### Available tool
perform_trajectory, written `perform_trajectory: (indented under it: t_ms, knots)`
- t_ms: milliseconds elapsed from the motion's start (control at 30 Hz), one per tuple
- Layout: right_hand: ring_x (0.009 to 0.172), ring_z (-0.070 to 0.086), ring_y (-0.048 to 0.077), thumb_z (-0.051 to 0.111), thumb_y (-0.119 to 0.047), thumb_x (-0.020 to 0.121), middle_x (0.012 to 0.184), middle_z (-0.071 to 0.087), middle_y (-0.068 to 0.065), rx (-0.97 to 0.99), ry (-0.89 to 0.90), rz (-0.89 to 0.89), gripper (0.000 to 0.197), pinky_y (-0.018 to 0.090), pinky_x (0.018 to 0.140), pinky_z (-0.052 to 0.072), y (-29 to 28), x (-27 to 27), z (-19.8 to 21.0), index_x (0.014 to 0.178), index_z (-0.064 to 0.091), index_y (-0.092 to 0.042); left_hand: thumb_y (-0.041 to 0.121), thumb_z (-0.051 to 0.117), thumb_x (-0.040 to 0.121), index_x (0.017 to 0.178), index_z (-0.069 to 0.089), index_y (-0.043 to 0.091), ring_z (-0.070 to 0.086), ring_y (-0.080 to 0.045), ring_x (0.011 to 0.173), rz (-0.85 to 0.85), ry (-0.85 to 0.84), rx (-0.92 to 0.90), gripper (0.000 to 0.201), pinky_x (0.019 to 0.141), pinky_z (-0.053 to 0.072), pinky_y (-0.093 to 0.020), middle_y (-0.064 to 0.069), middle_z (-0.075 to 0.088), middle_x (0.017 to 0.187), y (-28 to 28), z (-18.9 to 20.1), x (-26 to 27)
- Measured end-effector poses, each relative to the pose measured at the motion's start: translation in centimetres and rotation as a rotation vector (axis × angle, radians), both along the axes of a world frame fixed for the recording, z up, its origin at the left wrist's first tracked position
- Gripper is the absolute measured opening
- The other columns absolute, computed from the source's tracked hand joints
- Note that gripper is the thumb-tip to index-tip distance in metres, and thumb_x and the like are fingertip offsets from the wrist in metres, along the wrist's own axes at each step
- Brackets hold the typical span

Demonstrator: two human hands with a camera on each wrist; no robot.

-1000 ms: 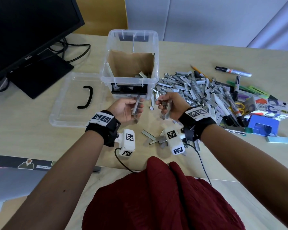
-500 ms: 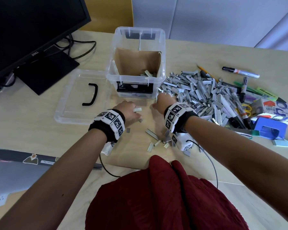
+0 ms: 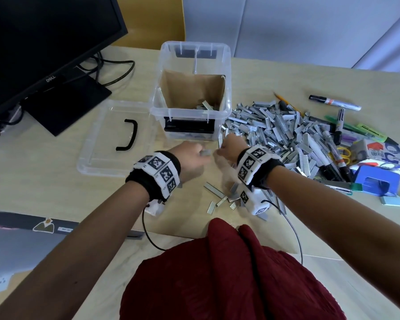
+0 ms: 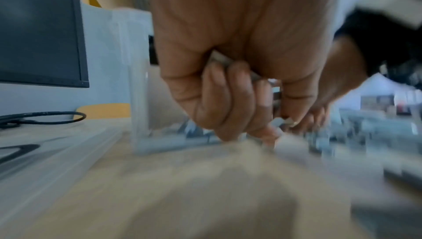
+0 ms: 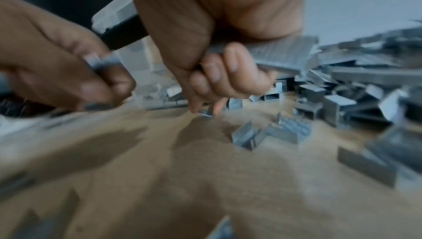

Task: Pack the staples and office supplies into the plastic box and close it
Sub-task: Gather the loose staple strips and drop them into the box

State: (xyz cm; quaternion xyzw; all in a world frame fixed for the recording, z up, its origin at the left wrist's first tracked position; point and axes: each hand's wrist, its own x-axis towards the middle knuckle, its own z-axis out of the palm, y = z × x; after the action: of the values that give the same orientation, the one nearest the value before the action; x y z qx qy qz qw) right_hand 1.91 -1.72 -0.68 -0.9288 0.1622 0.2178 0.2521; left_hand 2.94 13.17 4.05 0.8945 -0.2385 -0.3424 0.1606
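Note:
The clear plastic box [image 3: 185,111] stands open at the middle of the desk, with a brown cardboard liner and a few staple strips inside. Its lid [image 3: 106,158] lies flat to the left. A big pile of grey staple strips [image 3: 275,128] spreads to the right of the box. My left hand [image 3: 194,155] is low over the table before the box, fingers curled round staple strips [image 4: 219,59]. My right hand [image 3: 231,146] is beside it at the pile's edge, gripping a bundle of strips [image 5: 283,53] while its fingertips [image 5: 200,105] touch a small piece on the table.
A black monitor [image 3: 44,42] and cables are at the back left. Markers [image 3: 333,103], highlighters, scissors, a small carton [image 3: 383,151] and a blue hole punch [image 3: 376,183] lie right of the pile. Loose strips [image 3: 219,197] sit near the front edge.
Both hands have turned palm down and dropped to the table in front of the box, still holding strips. The right hand has reached toward the pile's near edge.

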Motion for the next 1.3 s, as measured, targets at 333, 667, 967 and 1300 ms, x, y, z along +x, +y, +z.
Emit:
perform_trajectory:
  t_ms: [333,667,967,1300]
  knots:
    - [0.032,0.024,0.008,0.034,-0.015,0.087,0.04,0.036,-0.005,1.39,-0.133,-0.581,0.032,0.011,0.034,0.018,-3.5,-2.3,3.9,0.058,0.046,-0.015,0.023,0.038,0.095,0.066,0.042,0.013,0.034,-0.006,0.037,0.916,0.619,-0.985,0.032,0.034,0.024,-0.014,0.004,0.04,0.047,-1.8,7.7,6.9]
    - [0.035,0.031,0.009,0.04,-0.025,0.092,0.042,0.041,-0.003,1.4,-0.165,-0.681,0.036,0.014,0.035,0.024,-4.3,-1.6,6.5,0.059,0.05,-0.014,0.011,0.045,0.093,0.14,0.038,0.007,0.037,-0.033,0.134,1.268,0.449,-0.757,0.047,0.104,0.038,-0.041,-0.015,0.032,0.149,-1.5,6.6,9.5]
    - [0.051,0.041,0.012,0.04,-0.017,0.092,0.059,0.045,0.007,1.595,-0.176,-0.834,0.024,0.018,0.051,0.036,-1.2,2.8,11.8,0.072,0.045,-0.005,0.017,0.04,0.095,0.117,0.058,0.011,0.049,-0.023,0.107,0.97,-0.227,-0.565,0.03,0.088,0.041,-0.029,-0.004,0.054,0.114,-0.3,5.5,9.1]
    - [0.072,0.043,0.025,0.037,-0.004,0.085,0.084,0.04,0.01,1.219,-0.099,-0.889,0.032,0.043,0.082,0.047,3.2,7.0,11.7,0.117,0.039,-0.004,0.01,0.026,0.093,0.14,0.037,0.023,0.05,-0.035,0.117,0.673,-0.302,-0.349,0.049,0.1,0.04,-0.044,-0.018,0.051,0.131,3.3,1.4,6.8]
